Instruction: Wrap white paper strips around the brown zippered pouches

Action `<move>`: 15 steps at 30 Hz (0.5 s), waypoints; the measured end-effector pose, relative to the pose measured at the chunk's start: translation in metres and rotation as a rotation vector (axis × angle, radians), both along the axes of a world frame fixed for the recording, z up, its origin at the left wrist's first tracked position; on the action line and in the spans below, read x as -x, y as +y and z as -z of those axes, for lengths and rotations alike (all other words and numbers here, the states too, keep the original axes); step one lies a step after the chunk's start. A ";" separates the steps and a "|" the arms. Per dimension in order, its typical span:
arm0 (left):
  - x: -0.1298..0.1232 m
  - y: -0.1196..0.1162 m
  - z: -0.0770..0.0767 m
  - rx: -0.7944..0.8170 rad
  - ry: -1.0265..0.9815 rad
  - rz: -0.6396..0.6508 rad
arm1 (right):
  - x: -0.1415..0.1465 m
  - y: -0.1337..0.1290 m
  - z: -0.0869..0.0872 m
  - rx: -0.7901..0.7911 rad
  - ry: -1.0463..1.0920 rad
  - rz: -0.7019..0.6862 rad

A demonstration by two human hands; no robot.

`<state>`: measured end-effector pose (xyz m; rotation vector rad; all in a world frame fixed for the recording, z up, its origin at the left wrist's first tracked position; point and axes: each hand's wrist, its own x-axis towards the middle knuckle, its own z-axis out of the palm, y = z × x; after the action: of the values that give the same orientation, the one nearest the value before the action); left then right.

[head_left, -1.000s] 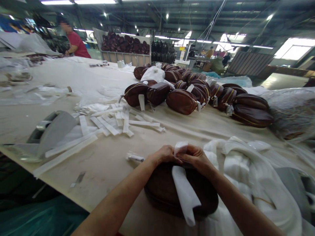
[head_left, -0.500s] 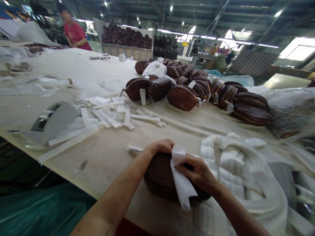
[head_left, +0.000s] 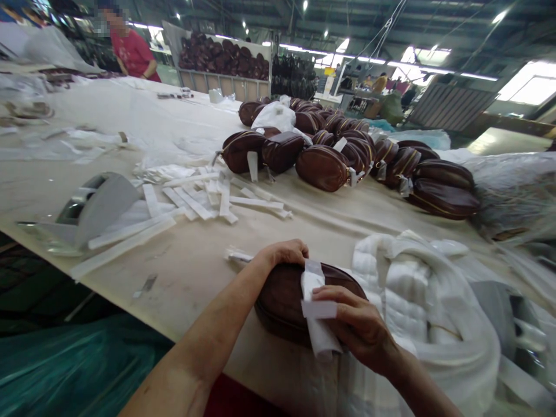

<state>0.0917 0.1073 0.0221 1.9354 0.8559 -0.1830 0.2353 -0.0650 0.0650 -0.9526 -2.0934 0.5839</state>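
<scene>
A dark brown oval bag (head_left: 282, 298) lies on the table in front of me. Around its middle runs a white wrapping strip (head_left: 324, 341), which hangs down over the near side. My left hand (head_left: 289, 252) is closed over the bag's far edge beside the strip; its fingertips are partly hidden. A short translucent piece of tape (head_left: 319, 310) lies crosswise over the strip, with one end under the fingers of my right hand (head_left: 362, 327). That hand is bent over the bag's right half, its fingers pressed together at the tape.
Loose white strips (head_left: 200, 200) lie near a grey tape dispenser (head_left: 99, 211) on the left. White padding (head_left: 408, 289) and another dispenser (head_left: 506, 318) are at right. Several brown bags (head_left: 324, 168) crowd the table farther back. A person in red (head_left: 132, 52) stands across the table.
My right hand has moved down and toward me across the bag, from the strip's upper end to its middle. A tape piece now shows crosswise there. The left hand stays at the far edge.
</scene>
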 end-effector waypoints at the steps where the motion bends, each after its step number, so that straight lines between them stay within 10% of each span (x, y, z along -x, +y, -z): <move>1: 0.000 0.000 0.000 0.000 -0.005 0.002 | -0.001 -0.003 0.001 -0.013 0.000 0.000; 15: 0.007 0.005 -0.001 -0.014 -0.083 0.017 | 0.004 -0.030 -0.002 -0.203 -0.284 0.031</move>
<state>0.0843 0.1123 0.0227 1.9496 0.7879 -0.1062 0.2313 -0.0955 0.0671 -0.9934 -2.3301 0.2231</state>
